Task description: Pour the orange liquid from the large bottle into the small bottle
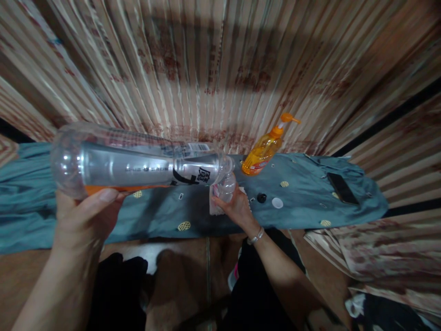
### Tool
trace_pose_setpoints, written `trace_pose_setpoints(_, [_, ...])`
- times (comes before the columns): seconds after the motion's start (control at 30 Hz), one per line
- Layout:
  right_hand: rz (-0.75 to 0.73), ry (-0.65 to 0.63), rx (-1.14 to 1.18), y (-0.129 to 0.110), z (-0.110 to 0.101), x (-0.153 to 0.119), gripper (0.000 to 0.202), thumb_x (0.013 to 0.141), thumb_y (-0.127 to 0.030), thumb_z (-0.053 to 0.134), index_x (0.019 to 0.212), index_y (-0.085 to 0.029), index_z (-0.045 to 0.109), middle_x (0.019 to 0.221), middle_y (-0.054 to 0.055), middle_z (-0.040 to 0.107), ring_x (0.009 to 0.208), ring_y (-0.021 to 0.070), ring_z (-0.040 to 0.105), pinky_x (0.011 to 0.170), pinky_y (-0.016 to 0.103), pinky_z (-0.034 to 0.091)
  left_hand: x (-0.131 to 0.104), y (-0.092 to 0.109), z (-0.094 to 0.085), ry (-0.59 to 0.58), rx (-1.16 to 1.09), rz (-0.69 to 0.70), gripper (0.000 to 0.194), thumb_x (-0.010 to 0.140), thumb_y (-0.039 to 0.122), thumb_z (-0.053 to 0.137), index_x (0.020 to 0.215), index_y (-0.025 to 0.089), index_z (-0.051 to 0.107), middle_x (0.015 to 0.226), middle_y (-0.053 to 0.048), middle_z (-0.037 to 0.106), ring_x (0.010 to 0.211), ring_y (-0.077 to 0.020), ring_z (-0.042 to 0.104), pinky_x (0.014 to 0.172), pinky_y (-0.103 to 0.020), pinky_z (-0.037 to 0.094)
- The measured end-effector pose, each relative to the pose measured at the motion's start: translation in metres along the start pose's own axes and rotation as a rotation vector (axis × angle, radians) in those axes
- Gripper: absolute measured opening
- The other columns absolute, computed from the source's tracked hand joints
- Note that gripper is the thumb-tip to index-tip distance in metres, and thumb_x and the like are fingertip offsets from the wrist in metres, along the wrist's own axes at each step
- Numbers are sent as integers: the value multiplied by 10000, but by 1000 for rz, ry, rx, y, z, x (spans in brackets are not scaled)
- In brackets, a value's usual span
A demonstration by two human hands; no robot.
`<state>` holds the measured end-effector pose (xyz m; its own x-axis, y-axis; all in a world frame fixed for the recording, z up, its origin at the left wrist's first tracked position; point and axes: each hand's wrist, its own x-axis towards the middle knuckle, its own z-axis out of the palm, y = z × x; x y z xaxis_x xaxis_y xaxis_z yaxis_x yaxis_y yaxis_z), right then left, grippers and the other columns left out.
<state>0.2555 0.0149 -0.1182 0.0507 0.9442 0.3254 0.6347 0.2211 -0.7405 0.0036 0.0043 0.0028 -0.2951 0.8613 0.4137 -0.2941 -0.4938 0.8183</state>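
Note:
A large clear plastic bottle [144, 165] with a silver, black and orange label lies sideways in the air, its neck pointing right. My left hand [89, 209] is wrapped round its base end. The neck meets the top of a small clear bottle [226, 186], which my right hand [236, 204] holds upright with closed fingers. Beneath the small bottle is a pale cloth or tissue [215, 208] on the blue-green covered surface [161, 214]. Whether liquid passes between the two bottles cannot be made out.
An orange pump bottle [262, 154] stands behind my right hand. Further right are a black cap [262, 197], a white disc [277, 202] and a dark phone [342, 188]. Striped curtains [206, 69] hang behind the surface.

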Motion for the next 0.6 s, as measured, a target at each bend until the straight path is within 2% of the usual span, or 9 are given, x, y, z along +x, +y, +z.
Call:
trace_pose_setpoints(0.07, [4, -4, 3, 0, 0, 0, 776, 709, -372, 738, 1366, -161, 384, 1202, 124, 640, 1085, 264, 629, 914, 388, 515, 0, 1, 1, 4, 3, -11, 842, 461, 211, 854, 1222, 344, 519, 878, 26, 686, 548, -111, 627, 622, -313, 610])
trace_pose_setpoints(0.27, [6, 1, 6, 1, 1, 0, 779, 704, -371, 738, 1366, -162, 385, 1156, 116, 663, 1053, 268, 645, 897, 394, 524, 0, 0, 2, -72, -5, -9, 869, 484, 228, 861, 1250, 379, 480, 1011, 5, 683, 757, -171, 680, 731, -357, 611])
trace_pose_setpoints(0.43, [12, -5, 18, 0, 0, 1, 781, 699, -346, 742, 1370, -174, 381, 1184, 110, 651, 1071, 264, 637, 912, 395, 520, 1, 0, 1, -72, -2, -27, 863, 468, 235, 869, 1234, 371, 495, 1003, -6, 684, 750, -166, 671, 683, -334, 618])
trace_pose_setpoints(0.6, [11, 4, 0, 1, 1, 0, 763, 699, -362, 736, 1354, -162, 398, 1138, 115, 670, 1040, 270, 651, 888, 398, 530, 0, 2, 3, -63, 5, -43, 809, 444, 235, 876, 1179, 344, 555, 1075, -17, 659, 898, -190, 649, 731, -336, 612])
